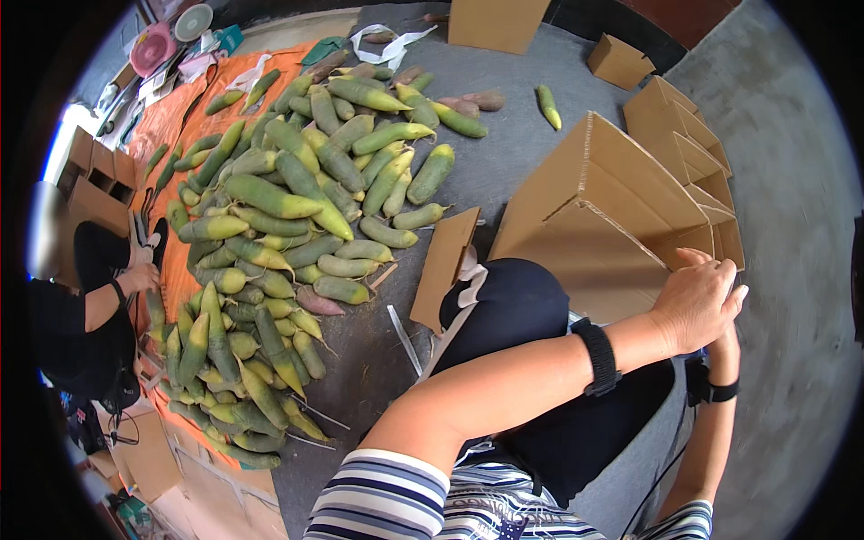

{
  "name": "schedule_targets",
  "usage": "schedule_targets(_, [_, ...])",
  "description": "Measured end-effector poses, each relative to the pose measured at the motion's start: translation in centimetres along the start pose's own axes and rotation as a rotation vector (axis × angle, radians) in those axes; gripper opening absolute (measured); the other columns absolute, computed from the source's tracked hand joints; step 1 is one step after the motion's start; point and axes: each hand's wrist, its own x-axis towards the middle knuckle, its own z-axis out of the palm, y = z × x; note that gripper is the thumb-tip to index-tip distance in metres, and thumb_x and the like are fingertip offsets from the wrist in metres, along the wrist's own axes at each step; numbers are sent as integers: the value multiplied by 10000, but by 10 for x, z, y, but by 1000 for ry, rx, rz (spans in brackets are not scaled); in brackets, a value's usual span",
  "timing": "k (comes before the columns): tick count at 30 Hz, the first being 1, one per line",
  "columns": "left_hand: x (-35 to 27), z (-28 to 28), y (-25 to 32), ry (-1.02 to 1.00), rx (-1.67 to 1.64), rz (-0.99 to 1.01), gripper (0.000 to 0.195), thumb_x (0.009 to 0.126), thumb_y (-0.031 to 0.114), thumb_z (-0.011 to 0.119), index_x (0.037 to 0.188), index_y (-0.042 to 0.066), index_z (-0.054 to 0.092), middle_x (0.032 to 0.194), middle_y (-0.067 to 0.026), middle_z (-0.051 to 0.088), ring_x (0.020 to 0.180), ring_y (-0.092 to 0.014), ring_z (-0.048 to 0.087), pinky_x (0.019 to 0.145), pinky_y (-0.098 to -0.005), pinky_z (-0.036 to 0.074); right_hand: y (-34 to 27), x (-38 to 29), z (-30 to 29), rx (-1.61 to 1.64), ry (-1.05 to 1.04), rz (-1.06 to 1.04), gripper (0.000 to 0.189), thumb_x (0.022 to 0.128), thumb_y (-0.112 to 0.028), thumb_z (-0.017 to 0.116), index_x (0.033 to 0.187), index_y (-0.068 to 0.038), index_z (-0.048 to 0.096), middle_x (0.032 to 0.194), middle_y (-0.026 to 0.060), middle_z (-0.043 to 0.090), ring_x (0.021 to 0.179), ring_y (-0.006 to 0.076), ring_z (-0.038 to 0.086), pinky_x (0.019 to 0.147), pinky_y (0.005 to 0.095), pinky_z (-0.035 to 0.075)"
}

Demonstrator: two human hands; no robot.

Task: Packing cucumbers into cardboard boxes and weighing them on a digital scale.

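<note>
My left hand (695,297) reaches across my body to the right, its back towards me. Its fingers are curled beside the rim of an open cardboard box (601,256); whether they touch it is unclear. Directly below it my right hand (725,342) is mostly covered, with only the wrist end plain. What either hand holds cannot be seen. The open box stands tilted by my bent knee. To my left a large heap of green radishes (277,196) spreads over a grey mat (499,162) and an orange sheet (182,236).
Several open cardboard boxes (682,135) stand in a row at the right. More boxes (499,23) are at the back. One radish (549,108) lies apart on the mat. At the far left another person's hand (138,277) is beside the heap.
</note>
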Motion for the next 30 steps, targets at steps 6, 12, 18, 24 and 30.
schedule_targets(6, [6, 3, 2, 14, -89, -65, 314, 951, 272, 490, 839, -21, 513, 753, -241, 616, 746, -392, 635, 665, -473, 505, -37, 18, -13, -302, -133, 71, 405, 828, -133, 632, 1214, -26, 574, 1090, 119, 665, 971, 235, 631, 833, 361, 487])
schedule_targets(12, [9, 23, 1, 53, -21, -61, 363, 959, 278, 451, 819, -56, 481, 759, -277, 597, 778, -415, 607, 764, -497, 467, -2, 26, 3, -406, -268, -40, 509, 847, -339, 625, 1302, -126, 539, 1173, 62, 629, 1070, 211, 572, 932, 384, 420])
schedule_targets(18, [1, 21, -1, 101, -36, -47, 351, 955, 274, 482, 818, -50, 485, 761, -243, 592, 745, -398, 601, 741, -493, 459, 74, 5, 19, -447, -287, -103, 562, 856, -445, 624, 1339, -177, 523, 1205, 38, 613, 1116, 205, 545, 977, 399, 386])
schedule_targets(24, [13, -5, 24, -2, -326, -101, 339, 911, 282, 555, 782, -27, 505, 671, -184, 581, 653, -312, 585, 666, -450, 446, 85, -8, 21, -449, -138, -161, 429, 831, -255, 643, 1214, -78, 567, 1062, 120, 655, 991, 266, 616, 853, 398, 457])
schedule_targets(30, [17, -110, 69, 61, -762, -172, 346, 939, 362, 585, 831, 36, 547, 700, -55, 622, 595, -124, 606, 593, -263, 500, 39, 10, 38, -440, -145, -12, 259, 849, -208, 667, 1008, -19, 590, 883, 196, 664, 874, 363, 648, 747, 424, 495])
